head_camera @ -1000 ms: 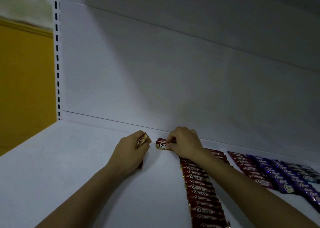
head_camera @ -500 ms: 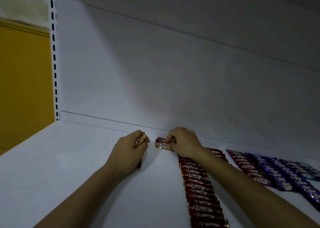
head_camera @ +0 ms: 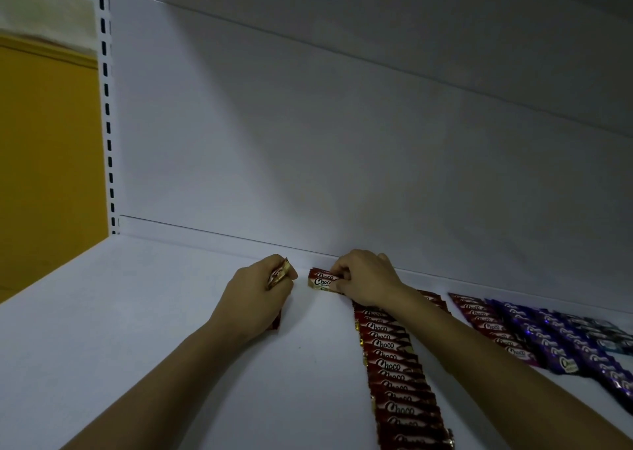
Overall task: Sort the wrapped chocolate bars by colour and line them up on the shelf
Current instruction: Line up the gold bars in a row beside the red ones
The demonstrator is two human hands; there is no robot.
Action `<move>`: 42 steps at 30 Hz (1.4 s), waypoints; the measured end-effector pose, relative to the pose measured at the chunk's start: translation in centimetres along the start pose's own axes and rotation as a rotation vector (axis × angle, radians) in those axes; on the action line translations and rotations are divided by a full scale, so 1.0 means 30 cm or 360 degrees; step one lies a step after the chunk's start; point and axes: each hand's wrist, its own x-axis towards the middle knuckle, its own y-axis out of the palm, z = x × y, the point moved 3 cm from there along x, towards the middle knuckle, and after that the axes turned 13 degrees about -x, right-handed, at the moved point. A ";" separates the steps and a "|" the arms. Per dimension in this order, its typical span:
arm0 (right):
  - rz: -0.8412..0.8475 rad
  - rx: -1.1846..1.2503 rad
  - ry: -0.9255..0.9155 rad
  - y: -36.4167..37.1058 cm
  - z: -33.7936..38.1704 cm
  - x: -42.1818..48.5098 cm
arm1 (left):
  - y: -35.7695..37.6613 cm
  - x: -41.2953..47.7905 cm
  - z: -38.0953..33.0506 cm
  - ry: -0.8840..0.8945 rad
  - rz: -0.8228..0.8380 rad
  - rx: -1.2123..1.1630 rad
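Bottom centre-right of the frame: a red row of Choco bars lies on the white shelf. The bars sit crosswise and overlap, and the row runs up the frame toward the back. At lower right a maroon row and purple rows lie parallel to it and close together. The wrappers at the far right edge are too dark to tell their colour.

Two bare forearms enter from the bottom edge.

Left hand, centre of frame: the fingers are curled tight round a red bunch of bars. One end sticks out above the thumb and the other shows below the palm, against the shelf. The number of bars cannot be told.

Right hand, just right of the left hand: the fingertips pinch the end bar at the far end of the red row. It lies flat on the shelf, just short of the back panel. Two Choco labels show there, one overlapping the other. The hands are near but apart, with a strip of bare shelf between them.

Beyond, the white back panel fills the upper frame. A slotted upright stands at upper left, with a yellow wall along the left edge.
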 end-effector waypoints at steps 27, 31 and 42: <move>0.0025 0.1736 -0.0025 -0.119 0.074 -0.126 | -0.014 0.007 0.013 0.0097 -0.0145 0.0352; 0.0109 0.1157 -0.0087 -0.076 0.058 -0.146 | -0.020 0.012 0.022 0.0050 -0.0233 0.0329; -0.0117 0.0380 -0.0005 -0.046 0.013 -0.103 | -0.020 0.016 0.036 0.0125 -0.0250 0.0348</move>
